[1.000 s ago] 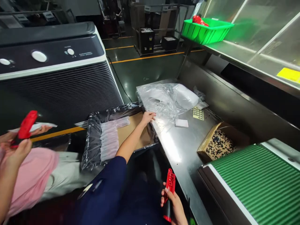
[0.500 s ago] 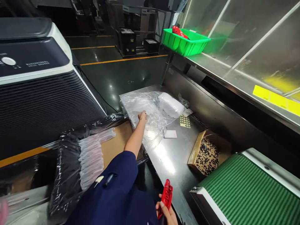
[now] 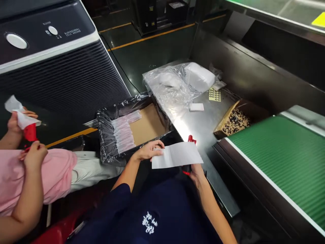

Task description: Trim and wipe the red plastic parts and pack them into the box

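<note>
My left hand (image 3: pixel 151 150) pinches one end of a flat white bag (image 3: pixel 177 155), which stretches across in front of my right hand (image 3: pixel 197 171). Behind the bag, that right hand grips a red plastic part (image 3: pixel 192 139). Only its top and its red-and-black lower end show, and most of my right fingers are hidden. Whether the part is inside or just behind the bag, I cannot tell. Left of my hands stands a box lined with black plastic (image 3: pixel 108 154), holding a row of white-wrapped pinkish packets (image 3: pixel 124 134) on cardboard.
On the metal table (image 3: pixel 185 123) lie clear plastic with white bags (image 3: pixel 199 76), a white card stack (image 3: pixel 196 107) and a sticker sheet (image 3: pixel 214 95). A carton of small black pieces (image 3: pixel 236 122) adjoins a green conveyor (image 3: pixel 281 145). At left, a co-worker's hands (image 3: pixel 35 154) hold a wrapped red part.
My left hand has come back from the plastic on the table and now holds a white bag before the red part. My view has shifted, bringing the co-worker into sight.
</note>
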A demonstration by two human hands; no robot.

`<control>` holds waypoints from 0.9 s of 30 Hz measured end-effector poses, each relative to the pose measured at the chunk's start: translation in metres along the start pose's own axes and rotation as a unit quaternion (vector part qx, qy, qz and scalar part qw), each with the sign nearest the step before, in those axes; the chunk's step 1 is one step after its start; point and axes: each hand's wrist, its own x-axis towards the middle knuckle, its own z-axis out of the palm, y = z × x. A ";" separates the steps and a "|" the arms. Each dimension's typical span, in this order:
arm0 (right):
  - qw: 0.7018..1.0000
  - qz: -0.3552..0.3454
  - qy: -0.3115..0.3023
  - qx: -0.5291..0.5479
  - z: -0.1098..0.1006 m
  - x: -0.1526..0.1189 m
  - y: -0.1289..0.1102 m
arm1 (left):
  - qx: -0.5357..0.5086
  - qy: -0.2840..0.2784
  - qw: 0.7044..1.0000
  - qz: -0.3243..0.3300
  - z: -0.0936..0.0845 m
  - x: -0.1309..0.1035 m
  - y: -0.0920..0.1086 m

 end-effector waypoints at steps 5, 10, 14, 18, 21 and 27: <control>0.997 -0.005 0.002 0.081 -0.029 -0.047 0.015 | 0.091 -0.025 0.996 0.002 0.022 -0.038 -0.020; 0.997 -0.023 -0.003 0.069 -0.060 -0.094 0.024 | 0.216 -0.051 0.975 0.011 0.044 -0.064 -0.027; 0.998 -0.042 0.035 0.010 -0.074 -0.116 0.034 | 0.242 -0.044 0.969 0.014 0.058 -0.076 -0.029; 0.997 -0.056 0.054 0.017 -0.083 -0.126 0.044 | 0.285 0.031 0.958 0.024 0.058 -0.076 -0.035; 0.997 -0.058 0.049 0.017 -0.085 -0.130 0.049 | 0.306 0.072 0.949 0.036 0.055 -0.069 -0.043; 0.991 -0.093 0.095 0.003 -0.076 -0.127 0.054 | 0.322 0.213 0.916 0.111 0.097 -0.062 -0.068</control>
